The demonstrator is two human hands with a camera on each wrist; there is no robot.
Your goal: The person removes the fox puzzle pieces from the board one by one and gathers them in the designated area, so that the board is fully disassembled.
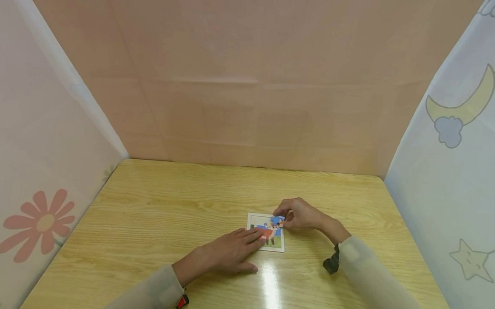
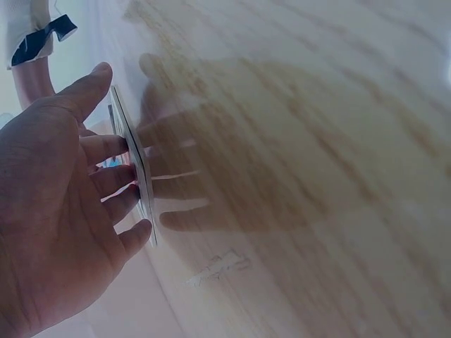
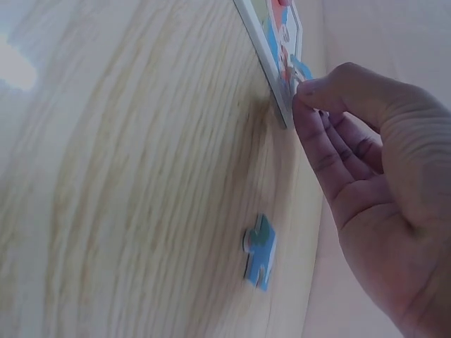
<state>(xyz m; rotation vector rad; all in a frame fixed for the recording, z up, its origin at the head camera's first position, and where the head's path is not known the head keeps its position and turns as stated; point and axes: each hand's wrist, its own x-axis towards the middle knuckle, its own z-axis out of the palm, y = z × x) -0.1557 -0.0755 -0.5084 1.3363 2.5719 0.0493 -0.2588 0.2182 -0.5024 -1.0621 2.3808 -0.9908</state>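
Note:
A small white-framed jigsaw puzzle (image 1: 281, 247) with a picture of an orange animal lies on the table. My left hand (image 1: 233, 251) rests its fingers on the puzzle's left side; in the left wrist view the fingers (image 2: 113, 179) look fairly straight against the edge. Above the puzzle's upper right corner, my right hand (image 1: 305, 216) pinches a blue puzzle piece (image 1: 276, 220) between thumb and fingertips. The right wrist view shows that piece tilted over the frame, partly hidden by the thumb. Whether it touches the puzzle, I cannot tell.
Another blue puzzle piece (image 3: 261, 253) lies loose on the wooden table (image 1: 176, 192), below my right hand in the right wrist view. A plain cloth backdrop (image 1: 253, 78) rises at the table's far edge, with patterned cloths on both sides.

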